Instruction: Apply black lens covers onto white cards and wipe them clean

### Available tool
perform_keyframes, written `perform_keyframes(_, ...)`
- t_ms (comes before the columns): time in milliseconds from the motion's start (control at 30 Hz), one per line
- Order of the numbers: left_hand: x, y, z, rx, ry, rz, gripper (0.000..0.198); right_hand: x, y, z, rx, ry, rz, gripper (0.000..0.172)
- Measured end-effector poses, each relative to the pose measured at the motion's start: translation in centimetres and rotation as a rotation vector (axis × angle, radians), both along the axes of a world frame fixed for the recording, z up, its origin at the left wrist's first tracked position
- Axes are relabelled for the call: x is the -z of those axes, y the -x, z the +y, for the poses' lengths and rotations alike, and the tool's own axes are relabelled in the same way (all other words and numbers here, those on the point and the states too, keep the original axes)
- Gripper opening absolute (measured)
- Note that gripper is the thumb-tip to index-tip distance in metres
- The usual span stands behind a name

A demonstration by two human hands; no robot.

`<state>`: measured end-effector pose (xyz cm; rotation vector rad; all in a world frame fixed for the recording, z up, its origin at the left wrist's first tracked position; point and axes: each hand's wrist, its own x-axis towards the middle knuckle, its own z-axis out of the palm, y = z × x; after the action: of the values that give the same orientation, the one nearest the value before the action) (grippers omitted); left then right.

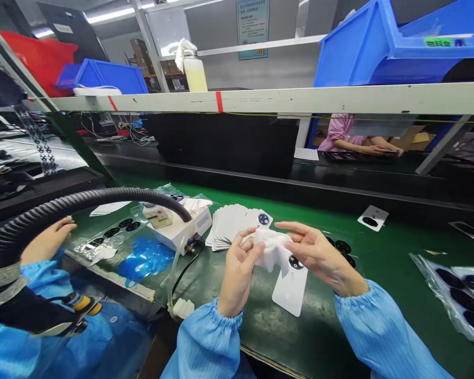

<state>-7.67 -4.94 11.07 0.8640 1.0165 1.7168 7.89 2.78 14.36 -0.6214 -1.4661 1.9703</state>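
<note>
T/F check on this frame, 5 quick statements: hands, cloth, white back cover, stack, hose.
1. Both hands, left hand and right hand, are on the white cloth. True.
2. The white back cover lies flat on the green mat, untouched. False: it is held up under the cloth.
3. A stack of white covers sits behind the hands. True.
4. The corrugated hose is orange. False: it is black.
5. The bins on the upper shelf are blue. True.
</note>
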Motion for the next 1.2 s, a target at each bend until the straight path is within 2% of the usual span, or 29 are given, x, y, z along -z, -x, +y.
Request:
perform_keyframes(100,0.4,-0.7,0.1,-0.163,-0.107,0.337,0.056,0.8,-0.9,-0.2,0.090,-0.014,0.015,0.026)
perform_keyframes(167,0.6,-0.8,0.2,-0.084,-0.162,0.509,0.053,1.0,-1.3,-0.4,0.098,-0.030,0.005,0.021)
perform_keyframes(233,0.8,-1.0,0.4,0.065,-0.149,0.516,0.035,1.1,-1.4,-0.6,0.118,-0.056,0.001,0.020)
perform_keyframes(300,1.1,-1.5,0.6,0.104,-0.104,0.448,0.018,1.3,-1.1,-1.0,0.181,-0.094,0.009,0.019)
perform_keyframes(400,1.7,-2.7,1.0,0.005,-0.066,0.431,0.014,1.8,0.1,-1.9,0.274,-0.157,0.016,0.023)
perform_keyframes(500,1.9,-3.8,1.1,-0.074,-0.068,0.471,0.005,2.5,1.4,-2.6,0.368,-0.374,-0.066,0.033)
perform_keyframes(600,2.2,-3.7,0.9,-0.128,-0.105,0.561,0.010,2.4,2.7,-1.9,0.507,-0.634,-0.139,0.024)
perform_keyframes(667,3.2,-2.7,0.7,-0.182,-0.105,0.602,0.020,1.6,4.0,-0.5,0.509,-0.706,-0.127,0.019)
perform_keyframes(733,5.0,-1.3,0.6,-0.244,-0.068,0.617,0.025,0.2,6.3,1.5,0.421,-0.749,-0.107,0.020)
perform_keyframes(800,7.6,0.3,0.5,-0.286,-0.006,0.628,0.021,-1.5,9.9,3.7,0.300,-0.811,-0.096,0.023)
perform_keyframes(900,11.6,2.3,0.2,-0.297,0.084,0.670,0.019,-4.0,17.2,6.3,0.108,-0.926,-0.099,0.031)
perform_keyframes(967,13.4,3.0,-0.1,-0.280,0.122,0.710,0.019,-5.3,22.2,7.5,-0.004,-0.987,-0.104,0.033)
perform_keyframes(1100,14.7,3.6,-0.4,-0.231,0.163,0.760,0.020,-6.4,30.0,8.9,-0.182,-1.024,-0.100,0.031)
perform_keyframes(1200,14.8,3.6,-0.1,-0.209,0.186,0.772,0.020,-6.3,33.0,9.5,-0.272,-1.020,-0.118,0.027)
